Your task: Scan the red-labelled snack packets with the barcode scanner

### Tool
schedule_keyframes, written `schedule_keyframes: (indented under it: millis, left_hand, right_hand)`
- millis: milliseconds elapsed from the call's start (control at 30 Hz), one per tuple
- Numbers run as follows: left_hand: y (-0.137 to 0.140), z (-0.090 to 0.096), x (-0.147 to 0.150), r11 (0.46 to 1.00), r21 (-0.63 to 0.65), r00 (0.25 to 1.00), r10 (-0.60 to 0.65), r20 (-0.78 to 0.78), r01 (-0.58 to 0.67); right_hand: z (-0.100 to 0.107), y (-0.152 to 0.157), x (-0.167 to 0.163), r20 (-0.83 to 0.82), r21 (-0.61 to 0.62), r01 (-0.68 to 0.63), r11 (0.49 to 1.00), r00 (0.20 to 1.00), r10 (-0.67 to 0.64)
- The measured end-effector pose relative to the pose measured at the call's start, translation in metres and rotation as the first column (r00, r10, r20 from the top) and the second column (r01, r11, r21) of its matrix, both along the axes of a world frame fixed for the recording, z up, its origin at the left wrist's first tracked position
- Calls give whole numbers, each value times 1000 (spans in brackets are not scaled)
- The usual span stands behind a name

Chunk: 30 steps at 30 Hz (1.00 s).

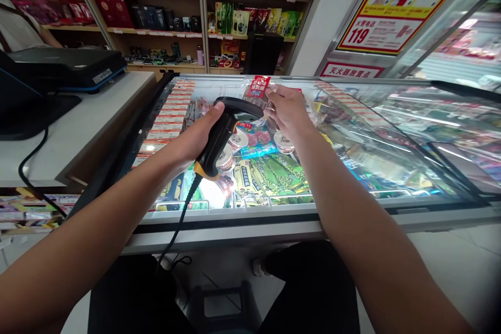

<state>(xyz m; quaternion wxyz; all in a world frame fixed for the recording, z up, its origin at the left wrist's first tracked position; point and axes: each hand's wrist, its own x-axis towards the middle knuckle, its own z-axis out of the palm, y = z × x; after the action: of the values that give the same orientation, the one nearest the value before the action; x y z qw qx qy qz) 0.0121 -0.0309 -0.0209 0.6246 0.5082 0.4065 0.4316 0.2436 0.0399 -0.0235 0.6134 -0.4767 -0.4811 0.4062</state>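
My left hand (204,133) is wrapped round the handle of a black and yellow barcode scanner (224,138), its thumb on top. The scanner's head points right, and its cable hangs down past the freezer's front edge. In my right hand (287,107), a clear plastic snack packet (258,87) with a red label is pinched between thumb and fingers, just beyond the scanner's head. Both hands are above a chest freezer (254,214) with a glass top. Under them lie green ice-pop packets (277,175), a blue packet (258,146) and several round cups (284,141).
A white counter (105,109) with a black-and-blue scale (78,70) stands at the left. Shelves (156,31) of boxes and packets line the back. A person's arm (47,36) shows at the far left. A stool (223,305) is between my legs.
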Motion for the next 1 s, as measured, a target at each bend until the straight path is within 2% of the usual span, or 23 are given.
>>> schedule_keyframes:
  millis: [133, 367, 600, 800, 1000]
  left_hand:
    - [0, 1, -1, 999, 34, 999, -6, -44, 7]
    - [2, -1, -5, 991, 102, 993, -72, -95, 82]
    - [1, 1, -4, 975, 210, 986, -37, -161, 71]
    - [4, -1, -6, 966, 255, 984, 14, -176, 32]
    - [9, -4, -10, 968, 240, 984, -24, -176, 66]
  right_hand:
    - [2, -3, -1, -35, 15, -51, 999, 998, 52]
    - [4, -5, -1, -23, 2, -58, 998, 998, 58]
    - [5, -6, -2, 3, -17, -36, 999, 999, 36]
    - [1, 0, 2, 33, 13, -41, 999, 999, 41]
    - [-1, 0, 0, 43, -1, 7, 1000, 999, -6]
